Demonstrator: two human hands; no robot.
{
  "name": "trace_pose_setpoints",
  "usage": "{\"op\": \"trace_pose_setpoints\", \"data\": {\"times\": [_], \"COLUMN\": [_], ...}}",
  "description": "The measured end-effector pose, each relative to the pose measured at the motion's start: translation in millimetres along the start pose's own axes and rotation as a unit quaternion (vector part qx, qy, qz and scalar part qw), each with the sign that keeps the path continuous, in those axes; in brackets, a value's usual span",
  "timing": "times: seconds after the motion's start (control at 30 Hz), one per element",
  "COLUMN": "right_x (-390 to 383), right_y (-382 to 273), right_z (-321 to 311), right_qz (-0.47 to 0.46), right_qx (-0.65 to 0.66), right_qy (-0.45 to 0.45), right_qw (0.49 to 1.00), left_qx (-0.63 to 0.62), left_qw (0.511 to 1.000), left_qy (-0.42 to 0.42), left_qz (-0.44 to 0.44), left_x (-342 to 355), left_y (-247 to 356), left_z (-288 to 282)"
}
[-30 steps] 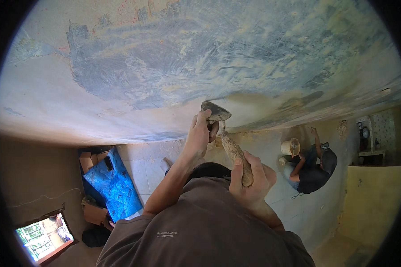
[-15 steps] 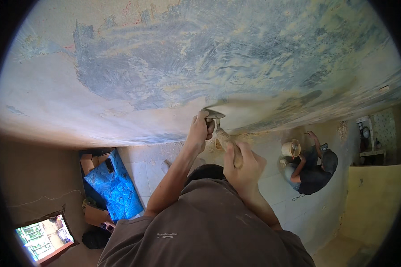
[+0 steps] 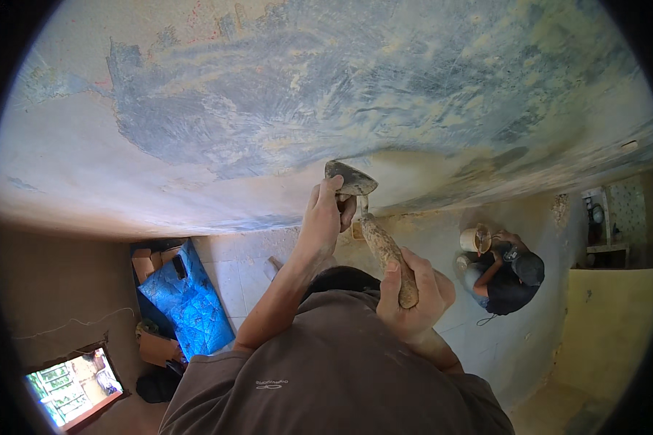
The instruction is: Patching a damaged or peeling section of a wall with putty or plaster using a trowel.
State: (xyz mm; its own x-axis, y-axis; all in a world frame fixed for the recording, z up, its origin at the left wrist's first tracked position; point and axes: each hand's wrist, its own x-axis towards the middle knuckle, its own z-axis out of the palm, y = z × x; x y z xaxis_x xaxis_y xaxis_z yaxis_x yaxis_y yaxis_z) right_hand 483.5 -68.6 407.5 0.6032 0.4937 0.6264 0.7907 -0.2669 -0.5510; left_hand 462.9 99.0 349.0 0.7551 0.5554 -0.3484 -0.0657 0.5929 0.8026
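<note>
My right hand (image 3: 418,296) is wrapped round the worn, stained handle of a trowel (image 3: 390,259). My left hand (image 3: 326,210) grips the trowel's pointed metal blade, thumb on its upper face and the other fingers curled beneath. Grey smears mark the blade, and its tip is close to the wall (image 3: 290,101); whether it touches I cannot tell. Blue-grey, rough-streaked coating covers a large part of that wall, with smooth pale patches near the blade.
At the right a co-worker (image 3: 515,281) crouches on the floor beside a cream bucket (image 3: 476,239). A blue sheet (image 3: 189,304) with a dark phone-like object lies at the left, by cardboard boxes (image 3: 157,348). A low yellowish wall (image 3: 613,326) stands far right.
The trowel has turned to show more of its blade face, and my right hand has moved down and right with the handle. The co-worker's raised arm has come down beside the bucket.
</note>
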Motion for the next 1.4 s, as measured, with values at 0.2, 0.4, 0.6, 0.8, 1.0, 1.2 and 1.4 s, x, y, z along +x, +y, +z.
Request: {"op": "trace_pose_setpoints", "data": {"times": [0.2,0.4,0.6,0.8,1.0,1.2,1.4], "right_x": [-10,-3,13,33,52,73,80], "right_y": [2,-1,-3,15,22,28,17], "right_z": [1,-15,-25,-29,-1,8,16], "right_qz": [0.037,0.0,0.001,-0.146,-0.254,-0.166,-0.184], "right_qx": [0.018,0.033,0.071,0.041,0.257,0.563,0.558], "right_qy": [-0.016,0.002,-0.049,-0.111,-0.086,-0.182,-0.112], "right_qw": [0.999,0.999,0.996,0.982,0.929,0.789,0.802], "left_qx": [0.012,0.022,-0.037,-0.049,-0.039,-0.027,-0.066], "left_qw": [1.0,0.999,0.998,0.997,0.996,0.97,0.943], "left_qy": [-0.008,-0.021,-0.056,-0.057,-0.085,-0.048,-0.075], "left_qz": [0.009,0.015,-0.008,-0.025,-0.007,0.236,0.317], "left_x": [2,-16,-14,-20,-13,2,17], "left_y": [-3,10,18,19,-5,-54,-37], "left_z": [-2,6,12,12,14,17,20]}}
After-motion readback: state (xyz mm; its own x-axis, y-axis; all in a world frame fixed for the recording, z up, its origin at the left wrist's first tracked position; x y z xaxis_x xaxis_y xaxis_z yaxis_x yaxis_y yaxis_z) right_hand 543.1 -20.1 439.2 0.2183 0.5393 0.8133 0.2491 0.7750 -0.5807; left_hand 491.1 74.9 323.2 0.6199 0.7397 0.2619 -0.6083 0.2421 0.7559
